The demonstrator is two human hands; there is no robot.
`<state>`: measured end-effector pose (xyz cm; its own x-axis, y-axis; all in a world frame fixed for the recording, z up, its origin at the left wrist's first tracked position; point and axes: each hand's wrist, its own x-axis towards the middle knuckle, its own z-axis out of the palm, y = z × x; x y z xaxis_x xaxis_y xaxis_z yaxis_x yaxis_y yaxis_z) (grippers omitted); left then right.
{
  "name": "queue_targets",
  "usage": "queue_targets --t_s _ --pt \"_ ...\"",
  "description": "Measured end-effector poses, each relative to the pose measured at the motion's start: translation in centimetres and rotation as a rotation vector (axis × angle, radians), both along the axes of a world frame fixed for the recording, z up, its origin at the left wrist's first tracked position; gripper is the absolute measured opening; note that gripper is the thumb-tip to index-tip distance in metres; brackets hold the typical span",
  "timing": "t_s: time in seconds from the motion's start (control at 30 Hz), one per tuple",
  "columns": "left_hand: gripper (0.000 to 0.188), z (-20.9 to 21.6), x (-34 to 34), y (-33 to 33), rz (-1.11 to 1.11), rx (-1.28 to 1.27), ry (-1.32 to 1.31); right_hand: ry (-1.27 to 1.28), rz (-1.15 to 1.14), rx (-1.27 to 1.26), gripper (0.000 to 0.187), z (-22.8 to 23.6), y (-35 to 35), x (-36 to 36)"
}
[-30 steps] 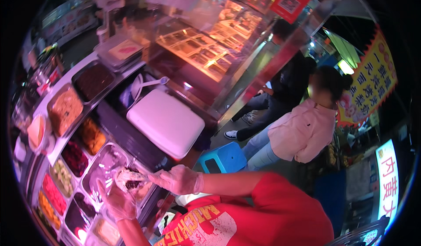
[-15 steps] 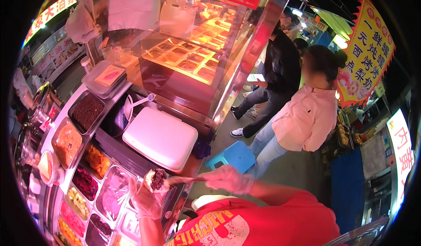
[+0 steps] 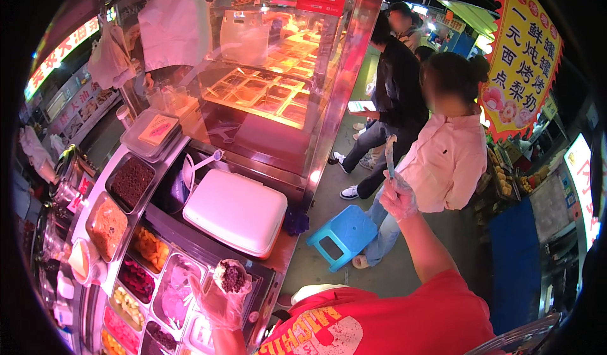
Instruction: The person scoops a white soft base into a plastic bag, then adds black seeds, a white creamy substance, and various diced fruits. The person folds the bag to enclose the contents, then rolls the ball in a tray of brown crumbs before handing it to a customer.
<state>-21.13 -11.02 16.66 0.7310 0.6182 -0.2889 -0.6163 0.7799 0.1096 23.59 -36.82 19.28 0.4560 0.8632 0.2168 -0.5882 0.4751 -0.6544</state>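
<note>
My left hand, in a clear plastic glove, cups a white ball of soft food topped with a dark filling. It is beside a metal tray of purple mash. My right hand, gloved too, is raised well out to the right, away from the counter. Its fingers close around a narrow flat stick that points upward, with a pale clump at the tip. The grip end of the stick is hidden in the fingers.
Trays of dark crumbs, orange-brown crumbs and orange chunks line the counter's left. A white lidded box stands behind my left hand. A glass case is beyond. Right are a blue stool and a standing person.
My right hand has lifted the stick off the dark filling, swinging up and right with it now upright. My left hand still holds the ball. The view has shifted slightly.
</note>
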Motion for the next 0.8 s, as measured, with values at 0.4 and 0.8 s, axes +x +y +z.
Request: queue_targets --t_s 0.4,0.8 --pt "0.07 -1.3 -1.7 -0.4 0.121 0.005 -0.019 -0.002 0.045 0.162 0.025 1.2 5.9 -3.4" --pt "0.073 -0.6 -0.4 1.4 0.02 -0.025 -0.356 0.075 -0.156 0.161 0.024 1.5 3.7 -3.0"
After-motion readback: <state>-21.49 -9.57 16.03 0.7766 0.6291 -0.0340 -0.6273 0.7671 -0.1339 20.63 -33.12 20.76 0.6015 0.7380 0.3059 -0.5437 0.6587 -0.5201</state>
